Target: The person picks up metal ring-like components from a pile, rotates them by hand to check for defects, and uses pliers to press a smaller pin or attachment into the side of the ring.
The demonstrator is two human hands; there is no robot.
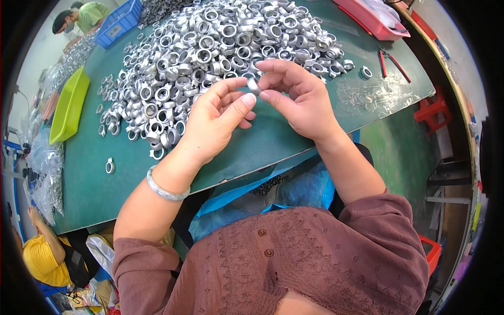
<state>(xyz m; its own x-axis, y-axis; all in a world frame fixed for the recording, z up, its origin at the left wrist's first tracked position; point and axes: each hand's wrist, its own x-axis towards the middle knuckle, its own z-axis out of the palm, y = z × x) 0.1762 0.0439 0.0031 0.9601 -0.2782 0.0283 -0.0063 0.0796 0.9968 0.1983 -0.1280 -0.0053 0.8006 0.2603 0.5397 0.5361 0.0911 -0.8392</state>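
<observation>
A small silver metal ring [253,86] is pinched between my two hands over the near edge of a big heap. My right hand [304,102] grips its right side with thumb and fingers. On its left side, the thumb and forefinger of my left hand [218,118] close on it. Directly behind my hands spreads the heap of similar metal rings [181,68], several with small lugs. One loose ring [109,166] lies apart at the left, another [366,72] at the right of the heap. My fingers partly cover the held ring.
On the green table [142,189] are red-handled pliers [394,66], a pink tray [383,26], a yellow-green tray [71,107] and a blue crate [118,22]. A blue plastic bag [310,189] hangs below the front edge. Other people are at the left; a red stool [433,111] stands right.
</observation>
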